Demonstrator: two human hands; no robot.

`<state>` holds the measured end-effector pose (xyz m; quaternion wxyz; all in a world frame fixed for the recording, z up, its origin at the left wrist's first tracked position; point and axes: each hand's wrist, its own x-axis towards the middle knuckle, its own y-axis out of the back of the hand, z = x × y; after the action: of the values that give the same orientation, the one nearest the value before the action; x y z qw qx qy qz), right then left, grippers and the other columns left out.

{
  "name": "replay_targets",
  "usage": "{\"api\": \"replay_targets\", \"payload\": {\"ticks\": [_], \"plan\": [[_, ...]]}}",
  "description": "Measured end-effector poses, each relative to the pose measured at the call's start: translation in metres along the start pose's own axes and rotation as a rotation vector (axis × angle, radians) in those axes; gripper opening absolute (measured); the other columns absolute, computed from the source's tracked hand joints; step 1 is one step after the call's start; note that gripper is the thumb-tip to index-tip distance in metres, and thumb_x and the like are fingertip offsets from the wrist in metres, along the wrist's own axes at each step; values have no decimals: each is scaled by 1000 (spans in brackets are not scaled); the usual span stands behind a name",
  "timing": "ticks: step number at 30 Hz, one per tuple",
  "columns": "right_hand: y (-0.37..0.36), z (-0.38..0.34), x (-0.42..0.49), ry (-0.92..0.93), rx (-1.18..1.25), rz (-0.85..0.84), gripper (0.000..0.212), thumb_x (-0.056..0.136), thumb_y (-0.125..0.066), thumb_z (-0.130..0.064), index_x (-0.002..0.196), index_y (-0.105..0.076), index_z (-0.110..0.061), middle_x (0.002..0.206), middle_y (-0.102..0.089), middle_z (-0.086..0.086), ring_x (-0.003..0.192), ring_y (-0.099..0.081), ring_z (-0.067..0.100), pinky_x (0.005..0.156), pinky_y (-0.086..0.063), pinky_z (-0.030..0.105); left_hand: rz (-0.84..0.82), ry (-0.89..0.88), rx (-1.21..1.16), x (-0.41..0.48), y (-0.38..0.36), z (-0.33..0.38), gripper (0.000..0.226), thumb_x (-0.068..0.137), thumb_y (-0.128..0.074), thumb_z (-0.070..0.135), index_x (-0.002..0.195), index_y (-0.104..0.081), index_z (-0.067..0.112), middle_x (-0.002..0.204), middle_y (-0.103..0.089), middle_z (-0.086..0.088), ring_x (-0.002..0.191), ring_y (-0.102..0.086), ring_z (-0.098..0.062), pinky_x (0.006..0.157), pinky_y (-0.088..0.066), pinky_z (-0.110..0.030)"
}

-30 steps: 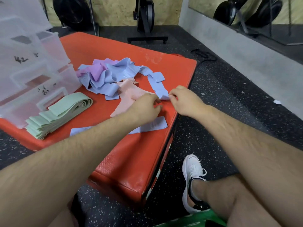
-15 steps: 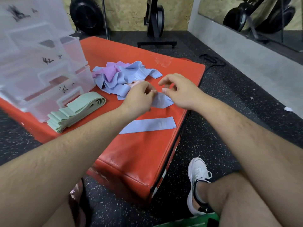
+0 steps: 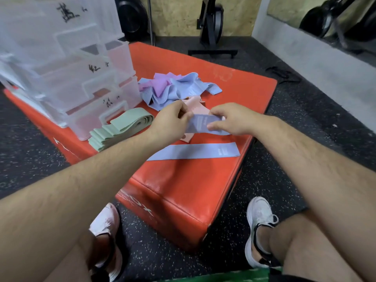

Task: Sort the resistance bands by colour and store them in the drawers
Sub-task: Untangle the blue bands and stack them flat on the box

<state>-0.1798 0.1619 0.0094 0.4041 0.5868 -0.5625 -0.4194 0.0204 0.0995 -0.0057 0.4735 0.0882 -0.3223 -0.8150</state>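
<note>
At upper left the clear drawers (image 3: 85,94) stand on the orange bench (image 3: 183,190), with folded green bands (image 3: 122,129) just in front. At centre the left hand (image 3: 171,121) and right hand (image 3: 234,120) each grip by pinching one end of a blue band (image 3: 200,124). Its long axis runs left-right between them, and the flat blue band (image 3: 195,152) lies parallel just below.

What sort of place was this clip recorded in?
Probably a gym: an orange padded box on speckled rubber flooring, a flywheel exercise machine at the back, and resistance bands heaped on the box.
</note>
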Motion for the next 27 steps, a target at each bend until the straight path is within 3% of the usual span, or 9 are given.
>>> {"api": "replay_targets", "payload": {"ticks": [3, 7, 11, 15, 21, 24, 27], "plan": [[2, 7, -1, -30, -51, -22, 30, 90, -71, -36, 92, -63, -7, 87, -63, 12, 83, -57, 31, 72, -44, 39, 32, 60, 40, -2, 8, -11, 15, 97, -51, 23, 90, -56, 12, 78, -63, -1, 69, -69, -27, 60, -54, -29], [8, 26, -5, -114, -108, -74, 22, 90, -72, -35, 88, -62, -15, 81, -59, 2, 80, -53, 25, 64, -37, 35, 79, 141, -4, -7, 24, -26, 15, 100, -49, 26, 94, -54, 13, 80, -62, -1, 49, -66, -16, 44, -41, -16], [14, 51, -18, -229, -138, -99, 18, 89, -74, -31, 94, -66, -16, 91, -65, 5, 86, -59, 27, 74, -47, 37, 135, 182, 7, -11, 42, -45, 15, 99, -50, 25, 95, -57, 12, 75, -61, -1, 40, -60, -10, 46, -43, -20], [17, 61, -29, -284, -1, -62, 11, 89, -74, -28, 93, -69, -18, 90, -68, 0, 81, -59, 20, 73, -47, 34, 157, 235, -51, -18, 60, -69, 16, 97, -54, 22, 82, -56, 19, 70, -62, -9, 37, -55, -13, 61, -54, -37], [1, 56, -39, -351, 421, -122, 10, 91, -71, -9, 100, -68, -13, 83, -70, 3, 77, -65, 16, 77, -53, 34, 151, 219, 76, -45, 71, -88, 14, 94, -63, 20, 87, -65, 8, 72, -64, -12, 52, -60, -25, 50, -48, -26], [-14, 48, -39, -372, 407, -186, 14, 92, -69, -6, 105, -64, -10, 83, -68, 3, 75, -67, 17, 73, -56, 34, 113, 172, 225, -54, 72, -94, 10, 91, -66, 20, 85, -69, 13, 70, -64, -3, 63, -64, -26, 61, -47, -31], [-25, 40, -38, -374, 303, -177, 13, 91, -70, -10, 101, -64, -15, 84, -68, 3, 77, -66, 20, 78, -57, 44, 113, 150, 331, -57, 70, -99, 8, 91, -66, 17, 89, -70, 11, 75, -63, -2, 75, -59, -24, 65, -34, -27]]}}
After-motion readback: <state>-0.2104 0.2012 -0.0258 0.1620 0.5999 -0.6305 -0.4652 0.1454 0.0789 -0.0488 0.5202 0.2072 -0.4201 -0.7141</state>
